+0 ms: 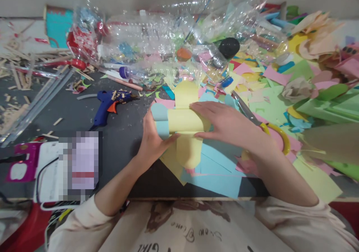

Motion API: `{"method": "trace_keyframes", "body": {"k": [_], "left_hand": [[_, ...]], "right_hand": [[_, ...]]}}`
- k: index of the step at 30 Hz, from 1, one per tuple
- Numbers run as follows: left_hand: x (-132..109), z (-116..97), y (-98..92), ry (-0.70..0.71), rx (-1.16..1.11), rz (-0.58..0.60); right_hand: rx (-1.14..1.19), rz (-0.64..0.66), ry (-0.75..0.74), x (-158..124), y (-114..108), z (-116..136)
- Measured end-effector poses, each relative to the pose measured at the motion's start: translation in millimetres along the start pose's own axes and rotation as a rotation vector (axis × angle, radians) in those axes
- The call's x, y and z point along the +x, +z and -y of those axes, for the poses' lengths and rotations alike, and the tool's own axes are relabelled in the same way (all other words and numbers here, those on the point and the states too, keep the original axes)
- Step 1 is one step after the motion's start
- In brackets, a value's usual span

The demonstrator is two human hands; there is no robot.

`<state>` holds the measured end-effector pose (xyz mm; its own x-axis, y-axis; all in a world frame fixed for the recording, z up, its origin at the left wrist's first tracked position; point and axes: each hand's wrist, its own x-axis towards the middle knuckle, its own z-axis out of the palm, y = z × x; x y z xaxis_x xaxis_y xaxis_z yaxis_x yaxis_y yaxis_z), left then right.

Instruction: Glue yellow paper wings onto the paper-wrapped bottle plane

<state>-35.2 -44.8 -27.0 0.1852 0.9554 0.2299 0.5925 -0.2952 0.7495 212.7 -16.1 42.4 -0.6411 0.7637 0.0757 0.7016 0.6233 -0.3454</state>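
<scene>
Together, both hands hold a yellow-and-blue paper piece [183,120] over the middle of the near edge of the table [125,132]: the left hand [148,134] grasps its blue end, and the right hand [220,123] grips the opposite end between fingers and thumb. Blue sheets [215,184] lie below, by that edge; a glue gun [103,106] rests toward the left edge; clear bottles [137,31] crowd the far edge
</scene>
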Motion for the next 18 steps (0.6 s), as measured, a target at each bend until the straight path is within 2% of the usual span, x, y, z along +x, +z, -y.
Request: {"method": "trace_keyframes", "body": {"k": [13,18], "left_hand": [[2.4,3.1,5.7,0.095,-0.002,-0.051],[3.1,0.9,3.4,0.087,-0.008,-0.036]], "right_hand": [[0.070,0.013,-0.014,4.4,1.5,0.0],[0.088,0.015,-0.005,5.1,0.6,1.4]]}}
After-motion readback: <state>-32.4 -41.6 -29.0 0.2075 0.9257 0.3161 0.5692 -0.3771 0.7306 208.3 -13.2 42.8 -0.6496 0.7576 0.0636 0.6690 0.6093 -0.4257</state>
